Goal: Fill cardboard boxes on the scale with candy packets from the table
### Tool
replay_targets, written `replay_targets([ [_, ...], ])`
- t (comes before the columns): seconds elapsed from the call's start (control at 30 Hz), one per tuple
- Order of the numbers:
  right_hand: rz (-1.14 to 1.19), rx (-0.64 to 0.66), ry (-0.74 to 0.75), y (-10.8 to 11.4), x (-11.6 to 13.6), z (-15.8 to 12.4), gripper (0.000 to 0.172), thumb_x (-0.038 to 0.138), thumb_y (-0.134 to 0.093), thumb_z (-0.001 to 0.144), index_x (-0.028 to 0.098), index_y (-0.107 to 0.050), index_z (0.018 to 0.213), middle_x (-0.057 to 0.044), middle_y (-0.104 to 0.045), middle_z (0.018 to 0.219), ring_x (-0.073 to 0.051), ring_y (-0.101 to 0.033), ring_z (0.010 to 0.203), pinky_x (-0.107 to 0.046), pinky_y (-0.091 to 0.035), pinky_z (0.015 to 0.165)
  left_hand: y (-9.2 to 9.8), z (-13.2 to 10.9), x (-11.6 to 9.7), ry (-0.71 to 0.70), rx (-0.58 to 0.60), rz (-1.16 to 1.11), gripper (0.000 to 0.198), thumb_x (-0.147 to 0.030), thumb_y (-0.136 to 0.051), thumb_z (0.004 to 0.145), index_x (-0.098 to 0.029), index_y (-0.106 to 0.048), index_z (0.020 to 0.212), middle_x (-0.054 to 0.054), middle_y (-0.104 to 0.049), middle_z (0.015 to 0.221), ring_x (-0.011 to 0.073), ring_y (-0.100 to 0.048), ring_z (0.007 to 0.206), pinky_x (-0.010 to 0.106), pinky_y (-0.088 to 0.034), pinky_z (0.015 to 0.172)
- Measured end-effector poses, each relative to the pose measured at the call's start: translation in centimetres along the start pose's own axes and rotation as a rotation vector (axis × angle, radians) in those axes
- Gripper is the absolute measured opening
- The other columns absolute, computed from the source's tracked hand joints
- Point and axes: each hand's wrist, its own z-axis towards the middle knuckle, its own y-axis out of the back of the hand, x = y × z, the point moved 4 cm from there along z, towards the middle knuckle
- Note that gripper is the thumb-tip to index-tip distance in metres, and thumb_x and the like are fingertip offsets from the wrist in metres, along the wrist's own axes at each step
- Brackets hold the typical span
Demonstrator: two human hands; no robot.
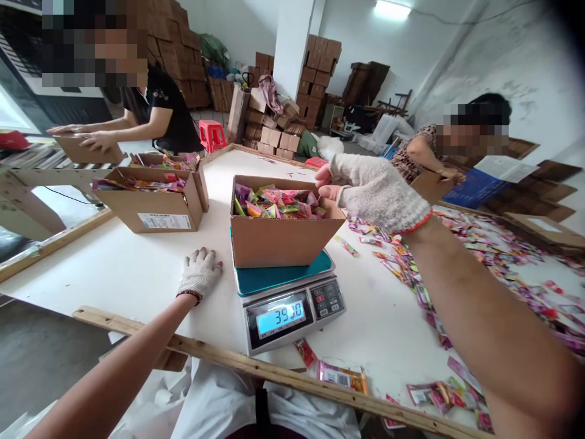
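An open cardboard box (283,241) filled with small wrapped candy packets (278,202) stands on a digital scale (292,320) with a teal plate. The lit display shows digits, partly blurred. My right hand (372,189), in a pale knit glove with bare fingertips, hovers at the box's right rim. Its thumb and fingers are drawn together; whatever may be between them is too small to make out. Left of the scale, my left hand (200,272), gloved too, lies flat on the white table (150,274) with fingers spread.
Two filled cartons (150,198) stand at the left. Loose packets (425,292) are strewn across the right side. A wooden strip (274,369) edges the table. One person (159,116) handles a box at far left; another person (423,146) works at far right.
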Motion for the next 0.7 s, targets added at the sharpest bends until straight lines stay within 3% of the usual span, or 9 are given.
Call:
replay_targets([
  [0.2,0.020,0.041,-0.079,-0.6,0.8,0.5,0.019,0.027,-0.069,0.088,0.013,-0.070,0.102,-0.002,-0.069,0.086,-0.015,-0.059,0.076,-0.026,-0.047,0.068,0.2,-0.1,-0.1,0.003,0.005,0.003,0.065,-0.045,-0.028,0.102,-0.011,-0.050,0.153,0.019,-0.041,0.165,0.0388,-0.032,0.155,0.056,-0.027,0.128],
  [0.33,-0.073,0.047,-0.097,0.5,1.5,-2.5,0.013,0.029,-0.066,0.092,0.017,-0.068,0.087,0.002,-0.061,0.073,-0.012,-0.051,0.067,-0.025,-0.039,0.061,0.2,-0.2,-0.1,-0.003,0.012,0.003,0.066,-0.045,-0.027,0.102,-0.011,-0.049,0.154,0.019,-0.040,0.166,0.0389,-0.032,0.155,0.056,-0.026,0.128],
  [0.43,-0.013,0.351,-0.283,-2.0,-0.6,-9.3,0.023,0.037,-0.064,0.094,0.019,-0.067,0.080,0.003,-0.059,0.070,-0.012,-0.051,0.066,-0.025,-0.039,0.061,0.2,-0.2,0.0,-0.013,0.012,0.004,0.065,-0.046,-0.027,0.102,-0.012,-0.050,0.153,0.020,-0.041,0.165,0.0389,-0.032,0.155,0.055,-0.026,0.127],
  [0.5,0.046,0.616,-0.503,-5.5,-3.0,-15.8,0.022,0.035,-0.062,0.095,0.018,-0.070,0.084,0.001,-0.063,0.074,-0.013,-0.054,0.069,-0.025,-0.042,0.064,0.4,-0.2,-0.1,-0.022,-0.001,0.009,0.064,-0.047,-0.027,0.102,-0.012,-0.050,0.151,0.020,-0.042,0.163,0.0385,-0.033,0.153,0.055,-0.028,0.126],
  [0.57,-0.044,0.828,-0.716,-9.5,-5.3,-22.6,0.010,0.024,-0.064,0.090,0.018,-0.073,0.088,-0.001,-0.068,0.080,-0.015,-0.058,0.072,-0.026,-0.043,0.068,0.8,-0.2,-0.3,-0.041,-0.006,0.011,0.064,-0.048,-0.026,0.102,-0.012,-0.051,0.148,0.020,-0.044,0.161,0.0381,-0.035,0.151,0.056,-0.030,0.124],
  [0.63,-0.186,0.851,-0.793,-12.5,-6.6,-27.7,0.013,0.021,-0.074,0.083,0.018,-0.075,0.096,-0.005,-0.072,0.094,-0.018,-0.063,0.085,-0.027,-0.045,0.076,1.1,-0.2,-0.4,-0.076,0.013,0.005,0.064,-0.050,-0.023,0.102,-0.012,-0.052,0.144,0.021,-0.046,0.157,0.0379,-0.037,0.148,0.057,-0.032,0.121],
  [0.7,-0.233,0.826,-0.836,-14.3,-7.0,-31.0,0.014,0.023,-0.079,0.082,0.018,-0.076,0.095,-0.007,-0.073,0.104,-0.020,-0.065,0.095,-0.027,-0.045,0.082,1.1,-0.2,-0.3,-0.106,0.039,0.020,0.064,-0.052,-0.018,0.101,-0.014,-0.054,0.138,0.020,-0.051,0.151,0.0373,-0.042,0.142,0.057,-0.036,0.117],
])
